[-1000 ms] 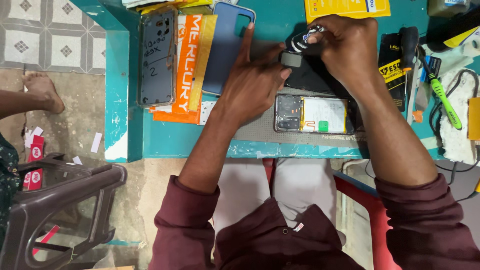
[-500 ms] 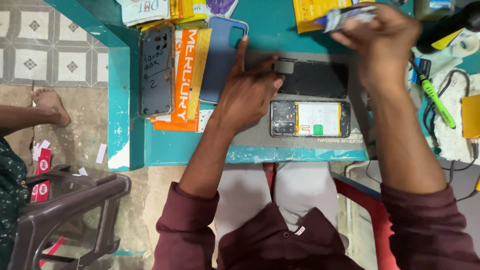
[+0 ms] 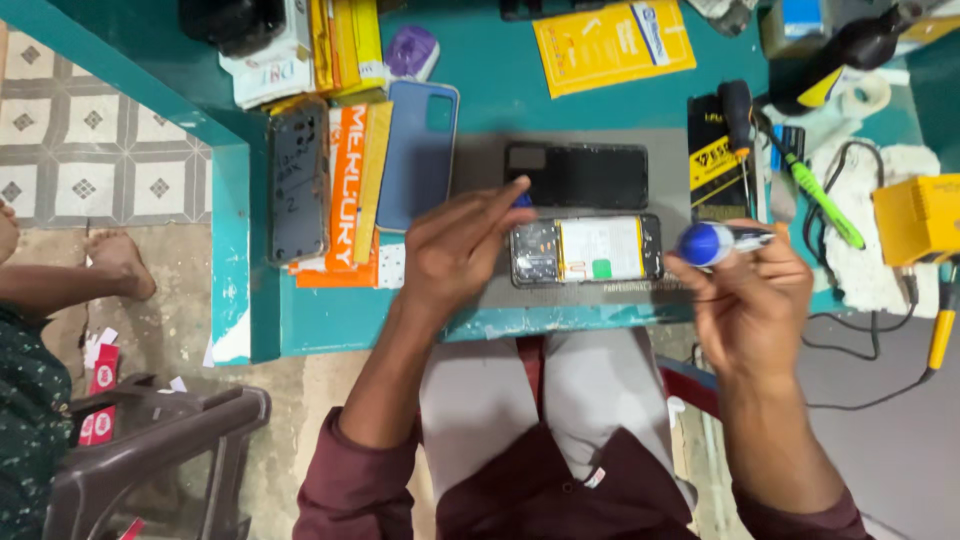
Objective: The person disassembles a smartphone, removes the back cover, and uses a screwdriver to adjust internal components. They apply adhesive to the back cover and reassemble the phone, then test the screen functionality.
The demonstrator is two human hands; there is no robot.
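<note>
An opened phone [image 3: 586,250] with its battery and circuit board showing lies on a grey work mat [image 3: 480,165] on the teal table. A black back panel [image 3: 577,176] lies just beyond it. My left hand [image 3: 455,250] rests on the mat at the phone's left end, fingers stretched, with a small blue piece at its fingertips. To the right of the phone, above the table's front edge, my right hand [image 3: 752,290] grips a small tube with a blue cap [image 3: 712,242].
A blue phone cover [image 3: 418,150], an orange box [image 3: 348,190] and a dark phone frame [image 3: 298,180] lie left of the mat. Screwdrivers [image 3: 815,195], a black packet [image 3: 715,165], a yellow device [image 3: 920,215] and cables sit right. A plastic chair [image 3: 160,440] and another person's foot [image 3: 118,262] are at left.
My right hand has come from the far side of the table down to the front right edge, carrying the tube. My left hand slid toward the opened phone.
</note>
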